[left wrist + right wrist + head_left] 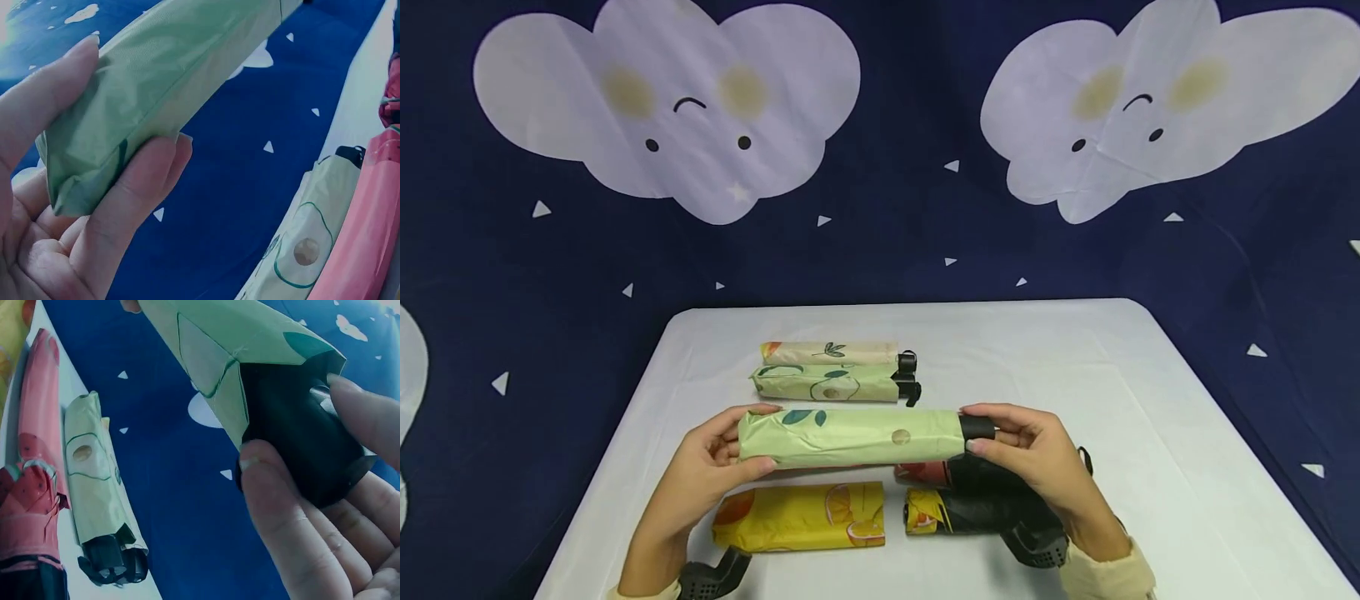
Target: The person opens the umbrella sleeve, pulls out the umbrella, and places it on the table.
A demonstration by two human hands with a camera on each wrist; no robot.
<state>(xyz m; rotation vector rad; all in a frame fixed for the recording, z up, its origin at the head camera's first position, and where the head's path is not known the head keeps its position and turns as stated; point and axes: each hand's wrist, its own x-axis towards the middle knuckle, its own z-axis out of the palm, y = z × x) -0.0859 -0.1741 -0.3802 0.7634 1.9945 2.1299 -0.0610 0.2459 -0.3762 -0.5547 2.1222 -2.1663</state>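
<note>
Both hands hold a folded umbrella [850, 439] in a pale green sleeve with an avocado print, level above the table. My left hand [709, 461] grips its plain left end, thumb on the near side. At the other end, my right hand [1037, 446] pinches the black handle [300, 425] and sleeve edge between thumb and fingers. Beneath it lies a red watermelon-print umbrella [39, 425], mostly hidden in the head view. Nearer the front are a yellow orange-print sleeve [805, 517] and a yellow and black umbrella [962, 510], partly covered by the right wrist.
Further back on the white table [1037, 350], a cream umbrella [805, 353] with a leaf print and another green avocado-print umbrella [827, 384] lie side by side, black handles to the right. A dark blue cloth [910, 242] with clouds hangs behind the table.
</note>
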